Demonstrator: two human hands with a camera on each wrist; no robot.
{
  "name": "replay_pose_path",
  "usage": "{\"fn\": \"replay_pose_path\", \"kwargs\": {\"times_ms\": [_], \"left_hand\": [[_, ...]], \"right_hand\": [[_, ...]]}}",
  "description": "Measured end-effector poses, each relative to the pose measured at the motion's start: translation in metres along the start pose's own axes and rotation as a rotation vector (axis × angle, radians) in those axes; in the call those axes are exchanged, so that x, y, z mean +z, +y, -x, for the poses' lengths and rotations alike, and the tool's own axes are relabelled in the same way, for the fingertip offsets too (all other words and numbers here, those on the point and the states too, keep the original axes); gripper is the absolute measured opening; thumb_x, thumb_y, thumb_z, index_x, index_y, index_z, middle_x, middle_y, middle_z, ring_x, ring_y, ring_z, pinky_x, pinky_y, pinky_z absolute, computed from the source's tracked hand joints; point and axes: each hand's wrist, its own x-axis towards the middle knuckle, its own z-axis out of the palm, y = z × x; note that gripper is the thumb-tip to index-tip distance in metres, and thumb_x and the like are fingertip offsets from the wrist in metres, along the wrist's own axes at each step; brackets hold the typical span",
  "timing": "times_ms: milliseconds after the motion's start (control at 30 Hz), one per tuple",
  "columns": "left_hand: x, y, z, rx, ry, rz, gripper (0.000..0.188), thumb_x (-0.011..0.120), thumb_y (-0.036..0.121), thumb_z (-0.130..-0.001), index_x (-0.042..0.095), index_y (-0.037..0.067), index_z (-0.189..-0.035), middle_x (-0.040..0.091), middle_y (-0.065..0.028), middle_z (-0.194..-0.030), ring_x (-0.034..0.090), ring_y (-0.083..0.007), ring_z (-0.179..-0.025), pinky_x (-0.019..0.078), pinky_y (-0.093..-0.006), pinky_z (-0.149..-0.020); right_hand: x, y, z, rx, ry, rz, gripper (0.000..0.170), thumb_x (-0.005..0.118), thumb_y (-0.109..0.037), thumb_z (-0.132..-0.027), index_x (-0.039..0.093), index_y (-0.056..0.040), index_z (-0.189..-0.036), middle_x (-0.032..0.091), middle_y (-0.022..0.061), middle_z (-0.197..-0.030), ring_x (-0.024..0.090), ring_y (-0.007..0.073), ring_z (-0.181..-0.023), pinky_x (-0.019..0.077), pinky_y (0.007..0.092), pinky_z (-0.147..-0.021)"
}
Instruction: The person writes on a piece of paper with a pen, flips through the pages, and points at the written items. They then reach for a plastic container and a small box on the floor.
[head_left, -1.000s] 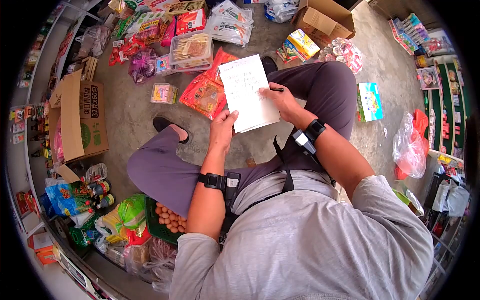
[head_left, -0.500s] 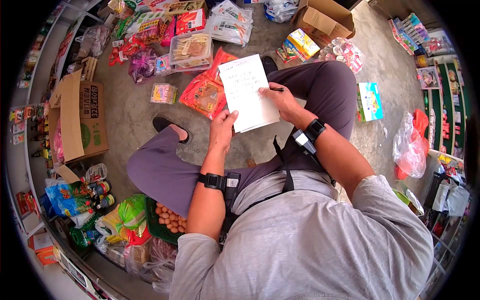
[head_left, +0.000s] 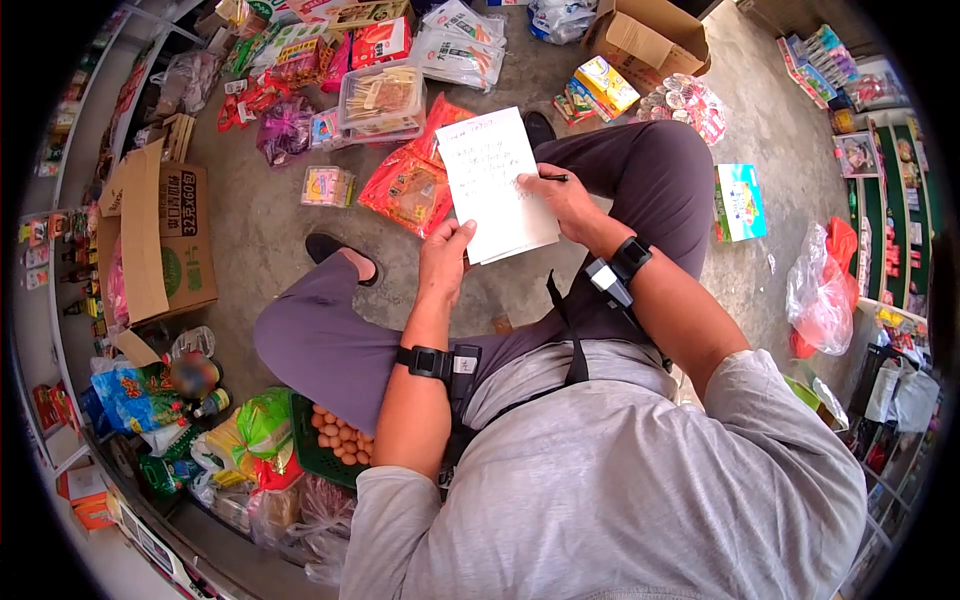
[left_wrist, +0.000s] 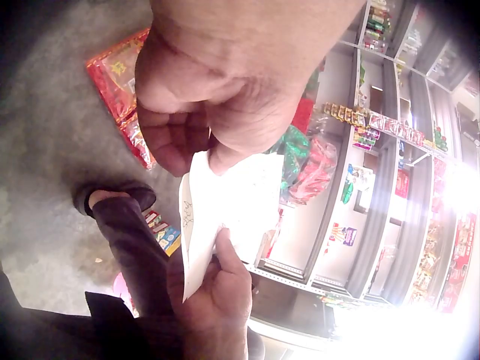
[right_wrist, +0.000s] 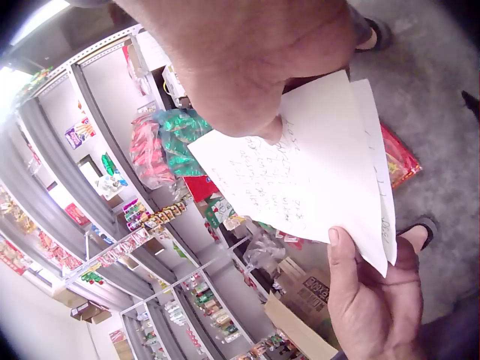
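Note:
White paper sheets point(head_left: 500, 205) with handwriting on the upper part are held tilted above the floor between both hands. My left hand point(head_left: 445, 258) pinches their lower left edge, thumb on top. On the right edge my right hand point(head_left: 568, 203) grips them with its thumb on the front, and a dark pen point(head_left: 556, 179) sticks out by that hand. In the right wrist view the paper point(right_wrist: 315, 165) shows as more than one layer, with writing on the front. The left wrist view shows the paper point(left_wrist: 225, 202) between both hands, partly washed out.
Around the crossed legs lie a red packet point(head_left: 405, 190), a clear tub of sticks point(head_left: 382, 100), a small packet stack point(head_left: 327, 187) and a blue-green pack point(head_left: 740, 203). A carton point(head_left: 160, 240) stands left, an egg basket point(head_left: 310, 450) by the left knee, shelves along both sides.

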Motion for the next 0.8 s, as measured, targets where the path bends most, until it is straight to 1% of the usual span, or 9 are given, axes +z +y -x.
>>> {"fn": "replay_pose_path", "kwargs": {"times_ms": [100, 300, 400, 500, 600, 700, 800], "left_hand": [[-0.001, -0.002, -0.001, 0.0, -0.003, 0.003, 0.02, 0.065, 0.023, -0.099, 0.067, 0.008, -0.112, 0.071, -0.0006, -0.1, 0.068, -0.0089, -0.082, 0.057, -0.0263, -0.07], [-0.003, -0.004, -0.003, 0.001, -0.006, 0.007, 0.02, 0.065, 0.023, -0.098, 0.067, 0.008, -0.112, 0.071, -0.0003, -0.1, 0.068, -0.0087, -0.083, 0.0573, -0.0268, -0.071], [-0.003, -0.004, -0.004, -0.003, -0.003, 0.0, 0.021, 0.065, 0.023, -0.099, 0.067, 0.008, -0.113, 0.071, -0.0003, -0.1, 0.068, -0.0088, -0.083, 0.0574, -0.0271, -0.071], [-0.004, -0.005, -0.005, -0.005, -0.005, -0.004, 0.022, 0.064, 0.023, -0.099, 0.067, 0.008, -0.114, 0.071, -0.0007, -0.101, 0.069, -0.009, -0.084, 0.0576, -0.0272, -0.072], [-0.004, -0.006, -0.005, 0.001, -0.008, -0.002, 0.023, 0.064, 0.022, -0.099, 0.066, 0.006, -0.115, 0.071, -0.0016, -0.102, 0.069, -0.0094, -0.085, 0.0579, -0.0276, -0.072], [-0.003, -0.003, -0.003, -0.001, -0.005, 0.001, 0.024, 0.063, 0.021, -0.099, 0.066, 0.005, -0.116, 0.071, -0.0028, -0.103, 0.069, -0.0103, -0.086, 0.0582, -0.0281, -0.073], [-0.002, -0.003, -0.003, 0.008, -0.009, 0.014, 0.024, 0.063, 0.021, -0.1, 0.066, 0.004, -0.116, 0.071, -0.0038, -0.104, 0.07, -0.0114, -0.087, 0.0584, -0.0285, -0.074]], "right_hand": [[0.006, -0.008, 0.009, 0.034, 0.02, 0.003, 0.021, 0.067, -0.012, -0.096, 0.067, 0.0017, -0.111, 0.072, 0.0093, -0.103, 0.069, 0.0172, -0.087, 0.0573, 0.032, -0.078], [0.005, -0.006, 0.007, 0.011, 0.022, 0.013, 0.021, 0.067, -0.012, -0.095, 0.067, 0.0013, -0.111, 0.072, 0.0091, -0.103, 0.069, 0.0172, -0.087, 0.0569, 0.0319, -0.078], [0.002, -0.002, 0.002, -0.006, 0.004, 0.003, 0.038, 0.069, -0.014, -0.094, 0.059, 0.008, -0.123, 0.07, 0.0183, -0.109, 0.071, 0.0229, -0.089, 0.0589, 0.0341, -0.076], [0.0, 0.0, -0.001, 0.003, 0.018, 0.011, 0.049, 0.071, -0.014, -0.093, 0.052, 0.0101, -0.131, 0.068, 0.0202, -0.113, 0.07, 0.0242, -0.092, 0.0591, 0.0349, -0.077], [0.003, 0.0, 0.001, 0.033, 0.067, -0.003, 0.021, 0.067, -0.013, -0.095, 0.067, 0.0013, -0.112, 0.072, 0.0091, -0.104, 0.069, 0.0173, -0.088, 0.0569, 0.0316, -0.078], [-0.003, 0.003, -0.005, 0.022, 0.016, -0.007, 0.065, 0.072, -0.015, -0.092, 0.04, 0.0115, -0.142, 0.065, 0.0223, -0.119, 0.069, 0.0268, -0.096, 0.0594, 0.0365, -0.08], [0.002, 0.001, -0.001, 0.027, 0.067, 0.002, 0.021, 0.067, -0.013, -0.095, 0.067, 0.0014, -0.112, 0.071, 0.009, -0.103, 0.069, 0.0172, -0.088, 0.0567, 0.0314, -0.078]]}}
